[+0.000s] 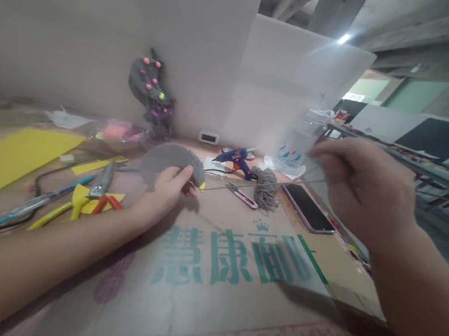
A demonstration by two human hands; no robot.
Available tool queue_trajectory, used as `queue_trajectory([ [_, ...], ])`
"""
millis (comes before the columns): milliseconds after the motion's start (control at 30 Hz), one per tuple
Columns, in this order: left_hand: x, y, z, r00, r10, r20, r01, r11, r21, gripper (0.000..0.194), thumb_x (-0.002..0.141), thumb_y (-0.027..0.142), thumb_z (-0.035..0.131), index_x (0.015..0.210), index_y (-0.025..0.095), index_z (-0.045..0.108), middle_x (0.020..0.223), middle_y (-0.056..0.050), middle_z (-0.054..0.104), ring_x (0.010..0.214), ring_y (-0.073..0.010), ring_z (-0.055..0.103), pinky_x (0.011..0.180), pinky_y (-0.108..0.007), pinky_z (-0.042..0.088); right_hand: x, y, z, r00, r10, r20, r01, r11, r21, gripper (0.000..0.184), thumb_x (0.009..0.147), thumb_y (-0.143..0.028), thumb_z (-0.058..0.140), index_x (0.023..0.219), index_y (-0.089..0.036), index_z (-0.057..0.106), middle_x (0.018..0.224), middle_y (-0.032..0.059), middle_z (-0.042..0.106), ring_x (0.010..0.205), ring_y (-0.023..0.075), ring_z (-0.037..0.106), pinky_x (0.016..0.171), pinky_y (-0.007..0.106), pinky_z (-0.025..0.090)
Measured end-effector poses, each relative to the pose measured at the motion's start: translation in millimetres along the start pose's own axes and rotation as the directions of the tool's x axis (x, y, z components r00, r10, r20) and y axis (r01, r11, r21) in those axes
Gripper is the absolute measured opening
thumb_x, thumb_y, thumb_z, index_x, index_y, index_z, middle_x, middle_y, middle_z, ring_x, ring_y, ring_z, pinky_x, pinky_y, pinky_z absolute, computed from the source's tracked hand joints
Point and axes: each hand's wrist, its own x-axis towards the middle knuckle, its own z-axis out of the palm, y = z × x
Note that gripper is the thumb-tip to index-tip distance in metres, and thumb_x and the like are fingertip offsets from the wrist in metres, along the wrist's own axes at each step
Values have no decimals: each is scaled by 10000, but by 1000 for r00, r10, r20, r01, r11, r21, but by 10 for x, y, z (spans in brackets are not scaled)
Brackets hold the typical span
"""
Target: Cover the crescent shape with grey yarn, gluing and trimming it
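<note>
A curved grey piece [174, 161], wrapped with yarn along its right end, is pinched between the thumb and fingers of my left hand [174, 185]. Grey yarn [221, 189] runs from that end toward the right. Raised at the right, my right hand [359, 185] has its fingers pressed together on a strand of the yarn, blurred by motion. Between my hands lies a bundle of grey yarn [266, 189], with a pink craft knife [242, 196] beside it. Behind them rests a blue glue gun [236, 160].
A phone [308, 208] and a clear bottle [298, 140] stand to the right. At left are red-and-yellow-handled pliers [101, 182], blue-handled scissors [47, 198] and a yellow sheet [6, 160]. A grey crescent with coloured beads [150, 84] stands against the white panel [210, 45].
</note>
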Motion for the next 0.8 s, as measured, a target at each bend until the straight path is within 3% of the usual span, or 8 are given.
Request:
queue_trajectory([
  [67,-9,11,1,1000,3,-4,-2,1000,14,374,800,472,564,606,158,616,524,-50,628,525,-158,592,581,-273,459,50,26,-95,935,-116,336,43,975,216,282,932,-302,509,1190,-269,618,1089,36,689,943,217,665,789,352,543],
  [167,-27,35,6,1000,-6,-8,6,999,39,346,802,438,553,601,162,612,531,-47,627,531,-152,592,589,-267,463,121,246,-87,628,-343,698,-35,884,466,501,867,-373,629,1358,-323,544,1324,8,621,1147,227,621,874,324,552],
  [200,-34,42,8,1000,-7,-7,7,999,46,346,804,432,546,596,164,612,528,-47,625,529,-151,589,587,-266,462,129,357,-21,604,-309,735,-99,886,454,487,874,-377,619,1354,-327,554,1306,7,637,1131,227,634,873,327,555],
  [333,-59,62,18,1000,12,-15,-11,997,71,372,799,456,546,581,163,618,521,-48,629,529,-156,590,567,-262,450,7,838,525,805,210,554,-282,958,47,373,927,-244,475,1263,-246,637,1159,79,712,968,265,694,835,428,559],
  [367,-63,65,20,1000,18,-16,-17,997,76,379,795,466,549,581,161,619,522,-49,632,531,-158,591,567,-262,449,-60,938,689,834,229,503,-248,968,-29,407,898,-178,474,1265,-237,640,1247,93,673,1041,292,671,882,457,537],
  [500,-68,71,26,1000,4,-3,-4,997,72,386,781,487,548,593,158,620,514,-53,633,529,-161,590,572,-262,453,-360,1161,1198,786,6,618,-105,987,124,752,769,-38,470,1471,-306,421,1524,39,428,1316,277,499,989,412,488],
  [600,-59,69,25,1000,-4,7,4,997,76,391,775,501,550,600,159,618,514,-57,632,533,-165,590,582,-267,458,-468,1163,1323,755,-54,653,-74,983,167,736,694,-5,464,1379,-266,534,1422,60,531,1278,266,523,1036,415,448],
  [800,-63,77,15,999,-2,33,0,998,70,398,774,514,558,605,158,614,528,-52,631,533,-166,590,587,-276,460,-330,1114,1124,813,314,491,-278,949,-146,453,834,-232,561,1283,-172,582,1247,164,601,1097,350,605,917,458,492],
])
